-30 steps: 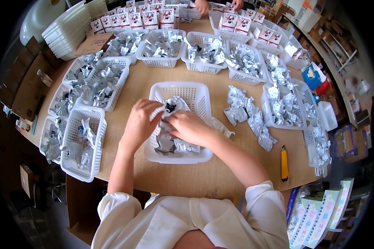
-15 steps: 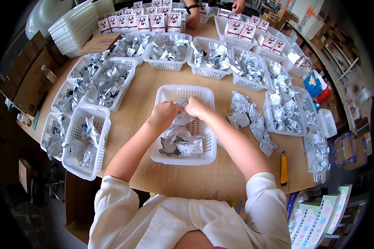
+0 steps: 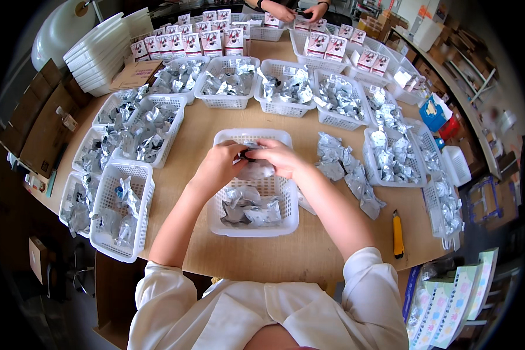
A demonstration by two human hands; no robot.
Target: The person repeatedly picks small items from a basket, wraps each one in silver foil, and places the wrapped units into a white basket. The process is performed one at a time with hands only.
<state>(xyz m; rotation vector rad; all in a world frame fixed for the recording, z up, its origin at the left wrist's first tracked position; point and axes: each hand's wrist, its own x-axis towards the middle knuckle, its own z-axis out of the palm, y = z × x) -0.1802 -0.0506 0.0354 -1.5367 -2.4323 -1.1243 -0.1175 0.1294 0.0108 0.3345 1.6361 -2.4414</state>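
My left hand (image 3: 221, 163) and my right hand (image 3: 279, 156) meet above the far half of a white perforated basket (image 3: 293, 201). Both are closed on a clear plastic bag (image 3: 256, 170), which hangs down between them. Something small and dark shows at the left fingertips; I cannot make out what it is. In the near half of the basket lie several crumpled silver foil pouches (image 3: 248, 207). To the right of my right forearm, more foil pouches (image 3: 345, 163) lie loose on the wooden table (image 3: 210, 125).
White baskets (image 3: 121, 256) of foil pouches ring the table. A yellow cutter (image 3: 397, 234) lies near the right edge. Printed boxes (image 3: 212, 42) stand at the back, beside stacked white baskets (image 3: 96, 58). Another person's hands (image 3: 294, 11) are at the far side.
My fingers have shifted from fists close together to a looser grip at the bag's top, where a dark bit now shows. The other person's hands have come closer together.
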